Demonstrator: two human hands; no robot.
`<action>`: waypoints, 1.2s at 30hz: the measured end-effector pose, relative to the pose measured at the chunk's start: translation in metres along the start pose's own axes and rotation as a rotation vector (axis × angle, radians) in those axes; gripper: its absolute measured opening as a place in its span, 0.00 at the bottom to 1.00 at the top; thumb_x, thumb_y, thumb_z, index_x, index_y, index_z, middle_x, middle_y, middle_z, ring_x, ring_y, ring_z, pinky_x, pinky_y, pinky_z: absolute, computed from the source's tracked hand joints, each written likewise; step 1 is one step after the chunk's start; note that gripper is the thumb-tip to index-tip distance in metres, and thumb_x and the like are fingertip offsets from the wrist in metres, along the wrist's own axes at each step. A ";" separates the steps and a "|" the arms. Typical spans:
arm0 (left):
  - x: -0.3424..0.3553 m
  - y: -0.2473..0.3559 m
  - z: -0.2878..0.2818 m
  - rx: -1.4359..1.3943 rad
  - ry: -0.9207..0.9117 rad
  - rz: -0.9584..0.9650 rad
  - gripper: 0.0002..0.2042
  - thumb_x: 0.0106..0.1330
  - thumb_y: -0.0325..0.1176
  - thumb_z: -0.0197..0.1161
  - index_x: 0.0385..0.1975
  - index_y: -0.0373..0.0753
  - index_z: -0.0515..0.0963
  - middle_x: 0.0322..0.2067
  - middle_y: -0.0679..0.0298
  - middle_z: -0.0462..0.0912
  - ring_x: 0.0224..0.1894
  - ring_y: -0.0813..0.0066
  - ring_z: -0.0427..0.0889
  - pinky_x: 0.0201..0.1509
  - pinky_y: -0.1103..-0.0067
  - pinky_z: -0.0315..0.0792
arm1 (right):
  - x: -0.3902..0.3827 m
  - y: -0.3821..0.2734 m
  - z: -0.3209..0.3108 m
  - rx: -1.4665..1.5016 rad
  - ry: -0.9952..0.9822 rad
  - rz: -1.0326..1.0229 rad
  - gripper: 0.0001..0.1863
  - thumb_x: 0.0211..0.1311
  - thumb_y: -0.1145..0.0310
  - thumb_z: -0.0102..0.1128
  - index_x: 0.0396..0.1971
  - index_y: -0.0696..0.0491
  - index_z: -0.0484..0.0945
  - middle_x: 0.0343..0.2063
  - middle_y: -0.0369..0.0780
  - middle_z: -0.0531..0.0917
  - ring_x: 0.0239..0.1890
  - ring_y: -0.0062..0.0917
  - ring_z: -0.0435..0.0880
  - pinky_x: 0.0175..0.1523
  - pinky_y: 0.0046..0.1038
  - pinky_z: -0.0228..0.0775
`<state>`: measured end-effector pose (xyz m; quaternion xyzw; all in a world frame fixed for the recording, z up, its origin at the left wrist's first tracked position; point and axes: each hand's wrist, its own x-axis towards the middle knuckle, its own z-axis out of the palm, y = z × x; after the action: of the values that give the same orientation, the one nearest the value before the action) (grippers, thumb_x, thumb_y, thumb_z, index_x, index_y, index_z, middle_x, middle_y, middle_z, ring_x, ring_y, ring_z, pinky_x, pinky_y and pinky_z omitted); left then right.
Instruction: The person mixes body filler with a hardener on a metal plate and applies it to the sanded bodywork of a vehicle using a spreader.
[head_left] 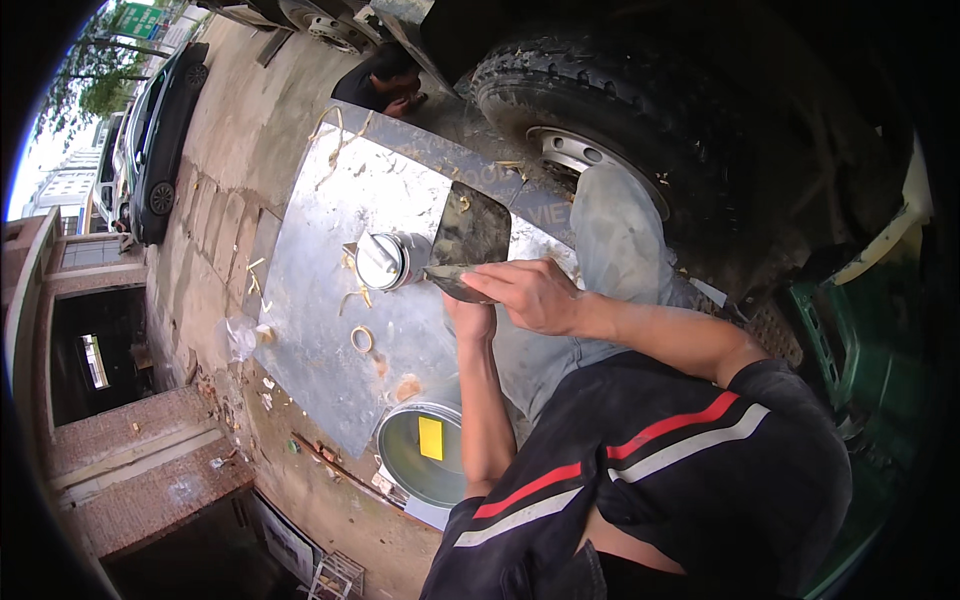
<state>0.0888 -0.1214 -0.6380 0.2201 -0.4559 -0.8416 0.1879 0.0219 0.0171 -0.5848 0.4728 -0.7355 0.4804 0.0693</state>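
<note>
A thin dark grey sheet (448,280), perhaps abrasive paper, is gripped between my hands. The fingers of my right hand (525,295) close on its top, and my left hand (468,315) holds it from below, its fingers partly hidden. Just left of them an open can (408,258) with a white object across its top stands on a pale, smudged metal sheet (315,290). A tape roll (362,338) lies below the can. Nearer my body is a round bucket (390,470) with a yellow rectangle (430,437) inside.
A large tyre (610,95) on a wheel is ahead of my bent leg. A co-worker (375,80) crouches under a vehicle beyond the sheet. A dark car (165,140) stands at the upper left, above a low tiled ledge (150,500). Green vehicle bodywork (840,350) is at my right.
</note>
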 end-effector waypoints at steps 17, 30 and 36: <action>-0.010 0.010 0.008 0.090 -0.048 -0.120 0.18 0.64 0.18 0.55 0.54 0.34 0.71 0.47 0.59 0.79 0.49 0.67 0.80 0.51 0.73 0.77 | 0.005 0.010 -0.002 0.025 -0.008 0.081 0.23 0.51 0.73 0.58 0.52 0.54 0.78 0.39 0.42 0.84 0.35 0.37 0.86 0.37 0.35 0.80; 0.005 0.010 -0.025 0.233 -0.444 -0.146 0.13 0.67 0.25 0.59 0.50 0.35 0.73 0.46 0.61 0.80 0.46 0.69 0.81 0.48 0.74 0.78 | -0.001 0.000 -0.012 0.071 -0.089 0.143 0.26 0.49 0.78 0.57 0.53 0.55 0.78 0.44 0.46 0.84 0.40 0.37 0.87 0.42 0.33 0.80; -0.013 -0.001 0.002 0.143 -0.145 -0.146 0.19 0.56 0.14 0.52 0.49 0.34 0.74 0.41 0.64 0.79 0.43 0.73 0.80 0.44 0.77 0.75 | -0.012 -0.004 -0.004 0.002 -0.056 0.120 0.24 0.50 0.77 0.58 0.51 0.54 0.78 0.41 0.44 0.84 0.38 0.38 0.86 0.39 0.35 0.80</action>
<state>0.0984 -0.1131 -0.6352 0.2042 -0.5101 -0.8320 0.0766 0.0296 0.0270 -0.5867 0.4411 -0.7637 0.4711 0.0190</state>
